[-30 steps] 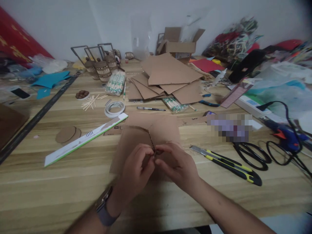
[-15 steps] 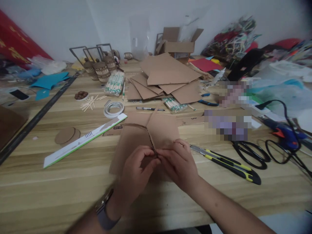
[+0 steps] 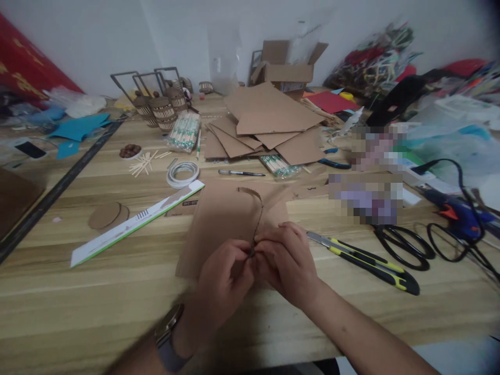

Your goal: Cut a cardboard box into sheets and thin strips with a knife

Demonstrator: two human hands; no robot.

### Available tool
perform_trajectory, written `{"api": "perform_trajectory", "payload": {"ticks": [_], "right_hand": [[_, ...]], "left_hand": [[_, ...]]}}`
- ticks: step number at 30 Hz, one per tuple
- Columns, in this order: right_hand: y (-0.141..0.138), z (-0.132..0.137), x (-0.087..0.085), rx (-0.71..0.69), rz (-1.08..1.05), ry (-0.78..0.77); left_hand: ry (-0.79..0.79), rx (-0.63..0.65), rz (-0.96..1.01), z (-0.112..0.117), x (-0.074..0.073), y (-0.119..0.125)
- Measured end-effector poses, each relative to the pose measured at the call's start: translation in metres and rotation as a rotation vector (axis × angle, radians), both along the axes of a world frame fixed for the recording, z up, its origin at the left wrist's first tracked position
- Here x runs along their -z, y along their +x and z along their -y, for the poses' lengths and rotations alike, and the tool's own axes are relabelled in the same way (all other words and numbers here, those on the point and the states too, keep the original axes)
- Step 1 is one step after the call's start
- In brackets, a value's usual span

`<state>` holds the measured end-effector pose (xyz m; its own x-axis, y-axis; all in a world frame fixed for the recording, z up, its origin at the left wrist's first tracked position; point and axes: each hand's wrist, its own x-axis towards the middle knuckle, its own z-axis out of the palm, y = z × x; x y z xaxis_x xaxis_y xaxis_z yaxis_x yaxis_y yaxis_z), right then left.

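A narrow cardboard strip (image 3: 259, 208) with a corrugated edge curves up and to the left from between my fingertips. My left hand (image 3: 226, 271) pinches its near end, and my right hand (image 3: 287, 260) grips it right alongside, the fingertips of both hands meeting. The held end is mostly hidden by the fingers. Beneath the hands lies a flat cardboard sheet (image 3: 219, 224). Right of my right hand is a yellow and black utility knife (image 3: 363, 260) with its blade end toward the hand.
A white ruler-like strip (image 3: 136, 224) and two cardboard discs (image 3: 105, 215) lie left. A tape roll (image 3: 183, 174), a pen (image 3: 242, 173) and stacked cardboard (image 3: 273, 114) are beyond. Scissors (image 3: 406, 247) and a blue glue gun (image 3: 457, 219) with a looping cord lie right.
The strip's free end has swung and curled; it bent with two loose ends before and now shows one curve, leaning right. Both hands stay pinched together in nearly the same place.
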<state>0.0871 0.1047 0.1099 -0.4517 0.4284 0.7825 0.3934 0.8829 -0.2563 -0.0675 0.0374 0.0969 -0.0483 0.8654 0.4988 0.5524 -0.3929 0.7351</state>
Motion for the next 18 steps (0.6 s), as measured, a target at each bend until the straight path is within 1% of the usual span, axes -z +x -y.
{"api": "perform_trajectory", "payload": {"ticks": [3, 6, 10, 14, 18], "right_hand": [[0.0004, -0.0019, 0.0001, -0.056, -0.032, -0.056], [0.0009, -0.0037, 0.0013, -0.092, -0.042, -0.078], [0.0000, -0.0035, 0.0048, -0.105, -0.057, -0.112], [-0.0013, -0.0009, 0.0075, -0.120, -0.101, -0.182], [-0.0013, -0.0002, 0.0058, -0.121, -0.137, -0.254]], "left_hand": [[-0.011, -0.025, 0.049, -0.0010, 0.0005, -0.0019], [0.006, -0.031, 0.061, -0.0022, -0.0007, -0.0039], [0.041, -0.004, -0.031, -0.0027, -0.0034, -0.0049], [0.063, 0.018, -0.102, -0.0030, -0.0052, -0.0043], [0.081, 0.017, -0.091, -0.0032, -0.0059, -0.0032]]}}
